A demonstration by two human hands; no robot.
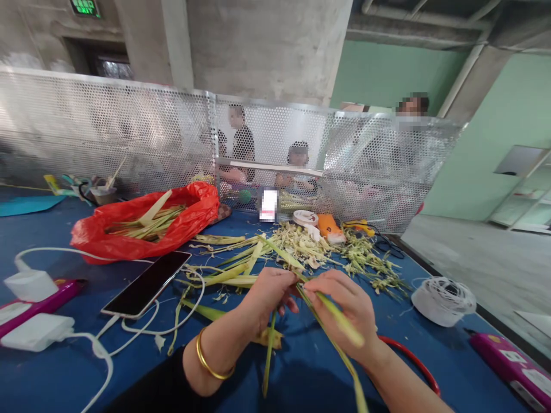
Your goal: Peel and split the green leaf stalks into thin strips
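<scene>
My left hand [270, 295], with a gold bangle at its wrist, is closed on long yellow-green leaf strips [279, 252] that stick up past the fingertips. My right hand [344, 301] pinches the same bundle close beside it, and one broad strip [342, 321] crosses over its fingers. Other strips hang below the hands towards the table's near edge. The fingertips nearly meet, so the exact spot of the grip is partly hidden. Under and left of my left hand lie loose long leaves [232, 275] on the blue table [310, 373].
A red plastic bag [124, 241] of leaves, a phone [148, 284] with white cables and a purple power strip [41, 307] are on the left. Plant scraps [301, 244] lie ahead, before a perforated metal screen [267, 137]. White cord [443, 301] sits right. People are behind the screen.
</scene>
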